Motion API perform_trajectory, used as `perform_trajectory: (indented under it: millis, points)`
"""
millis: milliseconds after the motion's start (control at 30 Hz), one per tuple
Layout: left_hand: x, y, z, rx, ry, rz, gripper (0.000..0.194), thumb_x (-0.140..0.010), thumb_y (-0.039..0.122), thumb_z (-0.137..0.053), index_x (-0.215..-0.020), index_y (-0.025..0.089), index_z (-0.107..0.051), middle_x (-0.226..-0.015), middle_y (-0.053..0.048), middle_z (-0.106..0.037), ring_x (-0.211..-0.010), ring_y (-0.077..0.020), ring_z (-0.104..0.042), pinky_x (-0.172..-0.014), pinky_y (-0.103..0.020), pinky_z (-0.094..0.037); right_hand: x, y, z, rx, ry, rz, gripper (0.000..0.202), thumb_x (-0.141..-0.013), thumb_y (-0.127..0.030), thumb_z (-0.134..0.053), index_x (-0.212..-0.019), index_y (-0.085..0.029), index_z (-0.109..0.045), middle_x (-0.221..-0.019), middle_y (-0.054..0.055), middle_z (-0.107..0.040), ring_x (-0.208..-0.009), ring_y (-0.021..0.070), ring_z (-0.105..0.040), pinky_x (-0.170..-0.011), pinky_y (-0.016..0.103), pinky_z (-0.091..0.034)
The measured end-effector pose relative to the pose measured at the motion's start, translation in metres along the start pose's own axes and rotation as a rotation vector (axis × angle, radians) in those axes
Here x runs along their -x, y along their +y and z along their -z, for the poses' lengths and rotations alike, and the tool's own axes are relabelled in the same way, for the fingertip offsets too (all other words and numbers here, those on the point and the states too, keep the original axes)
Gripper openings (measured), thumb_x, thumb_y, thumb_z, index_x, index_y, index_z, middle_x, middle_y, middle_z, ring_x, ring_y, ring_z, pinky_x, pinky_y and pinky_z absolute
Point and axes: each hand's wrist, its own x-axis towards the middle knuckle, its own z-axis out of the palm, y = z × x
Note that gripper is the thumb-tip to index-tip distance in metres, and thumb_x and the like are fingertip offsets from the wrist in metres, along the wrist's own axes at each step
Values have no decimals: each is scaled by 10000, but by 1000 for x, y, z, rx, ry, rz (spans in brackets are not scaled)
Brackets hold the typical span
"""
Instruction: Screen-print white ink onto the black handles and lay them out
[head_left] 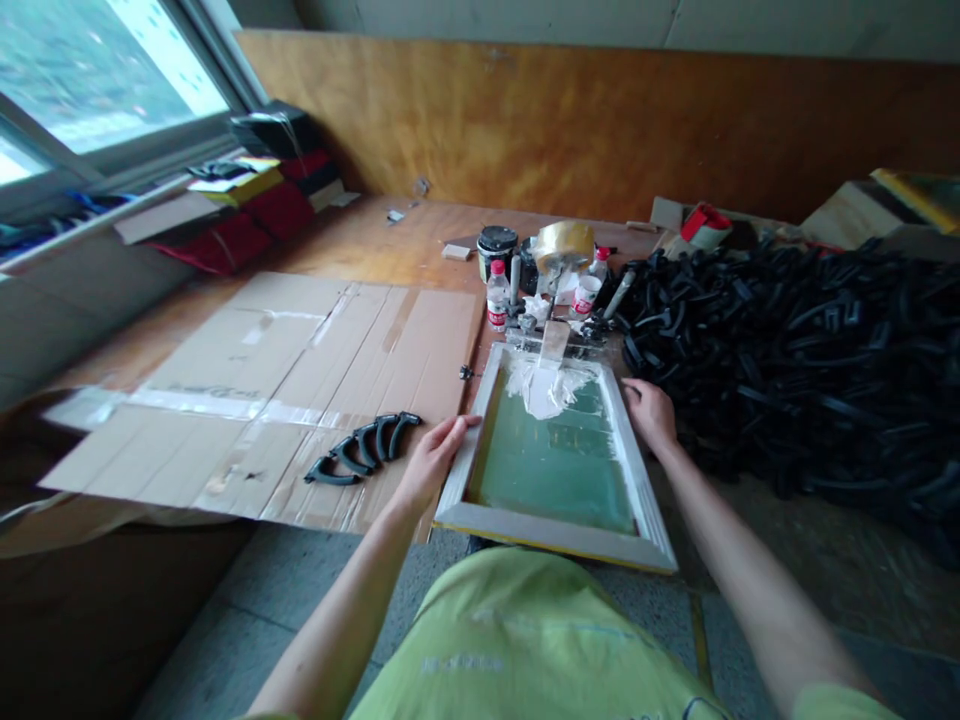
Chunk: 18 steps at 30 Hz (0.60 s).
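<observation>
A screen printing frame with green mesh lies in front of me, its near edge over the table's front. At its left side, my left hand is closed, fingertips at the rail. My right hand grips the opposite rail, its fingertips partly hidden. White ink is smeared across the far end of the mesh, and a flat spreader blade rests in it. Beyond, a metal clamp sits at the frame's far edge. Several curved black plastic parts lie in a row left of my left hand.
Flattened cardboard covers the table's left part. A large heap of black plastic parts is piled on the right. Behind the frame are a bottle, a dark tin, a tape roll and a paper cup.
</observation>
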Motion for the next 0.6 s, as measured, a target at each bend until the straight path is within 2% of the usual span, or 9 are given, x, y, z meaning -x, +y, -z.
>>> perform_trajectory:
  millis: [67, 133, 200, 267, 333, 400, 500, 600]
  points:
    - [0, -27, -1, -23, -5, 31, 650, -748, 601, -649, -1225, 159, -632, -928, -66, -706, -746, -173, -615, -609, -231, -461, -22, -14, 5, -7, 101, 57, 346, -910, -266, -510, -1217, -154, -621, -1247, 159, -606, -1162, 286, -543, -996, 466, -435]
    - [-4, -52, -3, -32, 17, 53, 748, -738, 584, -661, -1352, 179, -529, -869, -50, -697, -710, -171, -615, -592, -235, -462, -44, -43, 1, 15, 133, 197, 473, -844, -261, -615, -1296, -133, -556, -1367, 167, -515, -1254, 302, -461, -1037, 451, -392]
    - [-10, -72, -5, -47, 42, 73, 783, -755, 574, -643, -1414, 194, -455, -805, -25, -673, -658, -156, -601, -564, -231, -452, -62, -73, -10, 73, 38, 291, 496, -807, -238, -662, -1277, -126, -551, -1318, 167, -543, -1214, 294, -476, -1002, 411, -404]
    - [-16, -85, -5, -62, 40, 85, 777, -767, 566, -632, -1423, 196, -439, -778, -11, -653, -630, -146, -586, -544, -227, -440, -70, -96, -23, 141, -125, 300, 336, -810, -197, -643, -1138, -131, -614, -1133, 144, -636, -1072, 267, -544, -910, 360, -434]
    - [-19, -93, -3, -71, 28, 92, 755, -774, 563, -625, -1412, 197, -454, -761, -2, -639, -619, -141, -577, -534, -223, -430, -65, -106, -32, 200, -258, 282, 162, -824, -160, -598, -977, -137, -645, -981, 122, -669, -946, 242, -573, -833, 325, -436]
    - [-20, -99, -1, -77, 26, 94, 731, -777, 563, -624, -1391, 194, -480, -736, 7, -623, -617, -139, -571, -532, -220, -423, -49, -106, -36, 224, -304, 325, 102, -835, -134, -553, -877, -137, -646, -915, 117, -670, -893, 229, -574, -803, 312, -423]
    - [-20, -105, 0, -72, 39, 95, 708, -776, 562, -628, -1369, 195, -505, -705, 17, -601, -621, -137, -565, -541, -218, -417, -17, -95, -27, 163, -338, 537, 134, -823, -92, -519, -835, -141, -643, -868, 103, -655, -884, 220, -565, -795, 302, -409]
    - [-20, -106, 0, -53, 43, 96, 703, -779, 565, -627, -1365, 197, -503, -704, 20, -590, -626, -131, -559, -546, -213, -409, -4, -87, -13, 57, -425, 716, 139, -796, -77, -535, -841, -157, -641, -854, 74, -651, -864, 202, -564, -774, 287, -404]
